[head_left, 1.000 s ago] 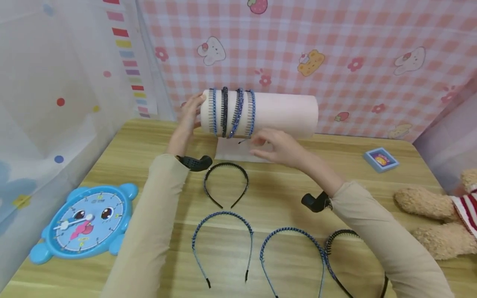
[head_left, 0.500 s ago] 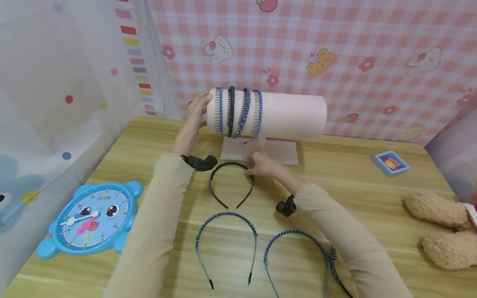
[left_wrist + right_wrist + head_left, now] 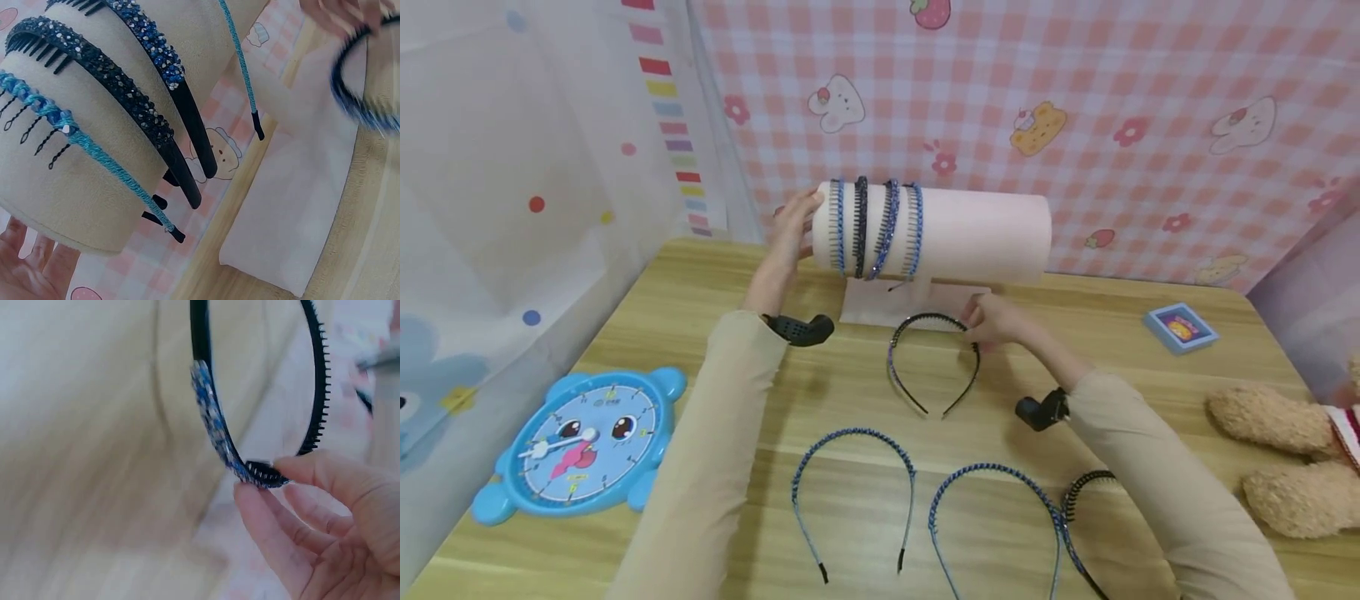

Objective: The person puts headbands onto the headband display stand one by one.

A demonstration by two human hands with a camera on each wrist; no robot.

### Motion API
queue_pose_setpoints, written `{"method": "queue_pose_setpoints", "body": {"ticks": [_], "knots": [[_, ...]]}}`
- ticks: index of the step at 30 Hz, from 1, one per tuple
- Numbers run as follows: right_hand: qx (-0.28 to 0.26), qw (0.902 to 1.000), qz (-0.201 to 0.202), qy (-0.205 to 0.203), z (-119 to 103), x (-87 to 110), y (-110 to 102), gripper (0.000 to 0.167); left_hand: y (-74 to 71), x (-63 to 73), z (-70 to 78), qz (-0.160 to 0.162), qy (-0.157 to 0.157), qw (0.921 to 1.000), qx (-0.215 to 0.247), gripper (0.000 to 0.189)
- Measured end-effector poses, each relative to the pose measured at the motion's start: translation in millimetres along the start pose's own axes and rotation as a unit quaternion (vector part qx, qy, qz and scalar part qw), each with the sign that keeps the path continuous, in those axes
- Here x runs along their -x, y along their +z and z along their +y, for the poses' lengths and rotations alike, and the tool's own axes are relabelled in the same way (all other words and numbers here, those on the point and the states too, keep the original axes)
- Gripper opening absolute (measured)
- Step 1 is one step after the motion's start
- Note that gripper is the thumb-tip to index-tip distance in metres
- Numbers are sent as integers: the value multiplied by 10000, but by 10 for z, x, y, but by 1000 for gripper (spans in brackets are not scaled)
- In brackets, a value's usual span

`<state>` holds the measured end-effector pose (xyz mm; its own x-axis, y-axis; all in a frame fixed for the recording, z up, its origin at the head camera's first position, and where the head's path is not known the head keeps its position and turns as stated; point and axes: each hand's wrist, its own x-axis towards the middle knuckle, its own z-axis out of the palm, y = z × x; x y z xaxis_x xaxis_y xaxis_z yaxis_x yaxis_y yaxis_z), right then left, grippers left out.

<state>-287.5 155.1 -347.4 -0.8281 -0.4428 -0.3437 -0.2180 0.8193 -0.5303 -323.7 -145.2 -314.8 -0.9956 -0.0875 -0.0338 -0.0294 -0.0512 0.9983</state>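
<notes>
My right hand (image 3: 1000,321) pinches a dark comb-toothed headband (image 3: 892,354) by its arch, between thumb and fingers; blue glittering stones (image 3: 215,422) cover one side of it in the right wrist view. It hangs ends down, in front of the base (image 3: 868,302) of a pale pink roll-shaped headband stand (image 3: 988,233). At the roll's left end my left hand (image 3: 792,229) rests with extended fingers (image 3: 40,253) against it. Several headbands sit side by side on the roll's left half: blue braided ones (image 3: 914,229), a black stone-covered one (image 3: 112,75) and a blue stone-covered one (image 3: 147,37).
On the wooden table nearer me lie a blue headband (image 3: 853,432), another blue one (image 3: 992,467) and a dark toothed one (image 3: 1070,508) overlapping it. A blue toy clock (image 3: 583,446) is at left. A small blue box (image 3: 1180,327) and a plush toy (image 3: 1270,417) are at right.
My right hand came down from beside the stand to the dark headband on the table, took hold of its arch and moved it right. The left hand stayed at the roll's end.
</notes>
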Motion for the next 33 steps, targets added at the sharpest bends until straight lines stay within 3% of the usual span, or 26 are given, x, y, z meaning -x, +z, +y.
{"method": "queue_pose_setpoints", "body": {"ticks": [4, 8, 12, 16, 22, 29, 33], "knots": [[-611, 9973, -52, 410, 287, 272, -283, 44, -13, 5, 0, -30, 32, 10000, -14, 51], [-869, 9923, -168, 867, 491, 539, -548, 51, -16, 0, 13, -39, 60, 10000, -9, 51], [-868, 9900, -148, 1100, 601, 726, -749, 54, -20, -9, 16, -4, 23, 10000, 20, 51], [-951, 9878, 153, 1223, 639, 837, -880, 54, -15, -7, 5, -14, 1, 10000, 38, 50], [-1461, 9757, 1049, 1250, 580, 880, -974, 54, -8, 10, -11, -45, -16, 10000, -19, 50], [-1751, 9435, 2709, 760, 348, 867, -952, 49, -5, 21, -7, -28, -9, 10000, 18, 49], [-1569, 9372, 3069, 529, 144, 861, -930, 51, -2, 15, 1, -38, 2, 10000, 56, 49]]}}
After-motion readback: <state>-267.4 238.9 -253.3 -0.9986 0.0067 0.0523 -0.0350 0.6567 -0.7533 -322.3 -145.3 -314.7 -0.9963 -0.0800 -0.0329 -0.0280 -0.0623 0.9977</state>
